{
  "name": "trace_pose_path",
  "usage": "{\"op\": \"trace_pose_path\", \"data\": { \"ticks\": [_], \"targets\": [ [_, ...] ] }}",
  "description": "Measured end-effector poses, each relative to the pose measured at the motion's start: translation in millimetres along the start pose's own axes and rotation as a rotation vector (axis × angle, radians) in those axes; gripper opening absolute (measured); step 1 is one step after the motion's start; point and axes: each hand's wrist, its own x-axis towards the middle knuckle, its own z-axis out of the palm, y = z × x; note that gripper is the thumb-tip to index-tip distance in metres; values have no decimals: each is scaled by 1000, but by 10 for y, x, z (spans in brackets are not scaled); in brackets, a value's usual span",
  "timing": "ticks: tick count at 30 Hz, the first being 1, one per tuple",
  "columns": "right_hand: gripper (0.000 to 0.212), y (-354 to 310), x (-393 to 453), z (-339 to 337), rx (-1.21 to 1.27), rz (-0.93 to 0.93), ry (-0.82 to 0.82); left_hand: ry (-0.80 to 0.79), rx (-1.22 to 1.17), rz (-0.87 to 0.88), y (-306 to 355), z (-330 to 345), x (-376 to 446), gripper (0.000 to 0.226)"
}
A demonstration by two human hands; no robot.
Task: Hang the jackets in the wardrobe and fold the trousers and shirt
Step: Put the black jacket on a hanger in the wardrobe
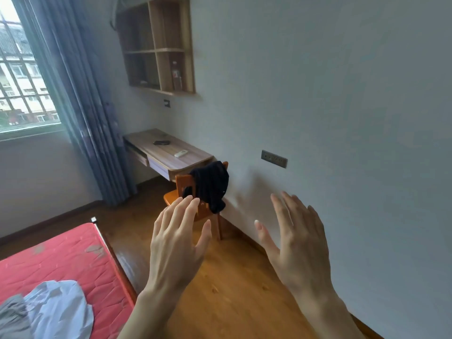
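Observation:
A dark garment [211, 185] hangs bunched over the back of an orange wooden chair [183, 189] by the wall. My left hand [175, 237] is raised in front of the chair with fingers straight and spread, holding nothing. My right hand [296, 234] is raised beside it, also spread and holding nothing. Both hands are well short of the garment. A light blue-white garment [61, 308] and a grey garment [12, 319] lie crumpled on the red mattress [63, 255] at the lower left. No wardrobe is in view.
A wooden desk [168, 152] with a remote and a dark object stands behind the chair, under a wall shelf [159, 47]. Blue curtains [83, 106] hang by the window at left. Wooden floor [232, 285] runs between bed and wall.

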Motion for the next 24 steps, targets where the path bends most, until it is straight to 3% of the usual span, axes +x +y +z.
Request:
{"op": "trace_pose_path", "data": {
  "ticks": [9,24],
  "targets": [
    [66,930,1417,857,71,-137,-52,108,68,-110,86,1136,1042,50],
    [61,1219,2505,2501,298,-164,-9,128,141,-214,-310,2540,1883,47]
  ]
}}
